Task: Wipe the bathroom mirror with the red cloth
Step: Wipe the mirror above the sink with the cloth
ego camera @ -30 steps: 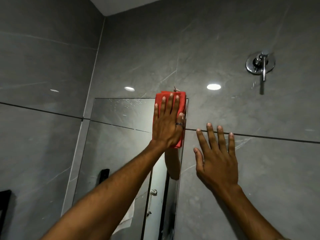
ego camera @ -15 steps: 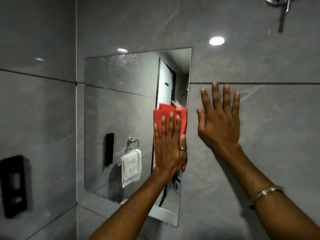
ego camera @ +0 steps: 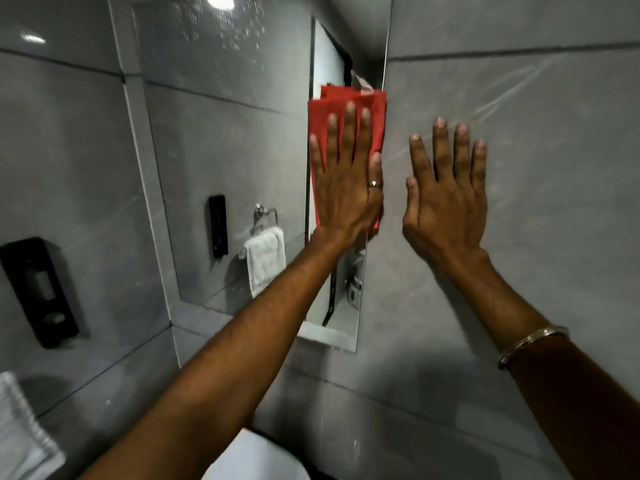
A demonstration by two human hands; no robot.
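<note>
A frameless rectangular mirror [ego camera: 221, 161] is set into the grey tiled wall, with water spots near its top. My left hand [ego camera: 346, 188] lies flat with fingers spread, pressing a folded red cloth [ego camera: 346, 103] against the mirror's right edge at mid height. The cloth shows above and beside the fingers. My right hand [ego camera: 446, 199] rests open and flat on the grey tile just right of the mirror, holding nothing. A metal bangle sits on that wrist.
A black wall dispenser [ego camera: 38, 292] hangs on the left wall. White towel folds [ego camera: 20, 441] show at the bottom left. A white basin edge [ego camera: 256, 459] lies below. The mirror reflects a white towel on a ring and a second black dispenser.
My left hand has slid the red cloth down the mirror's right edge from the top corner to mid height. My head has tilted down, and the right hand stayed flat on the tile.
</note>
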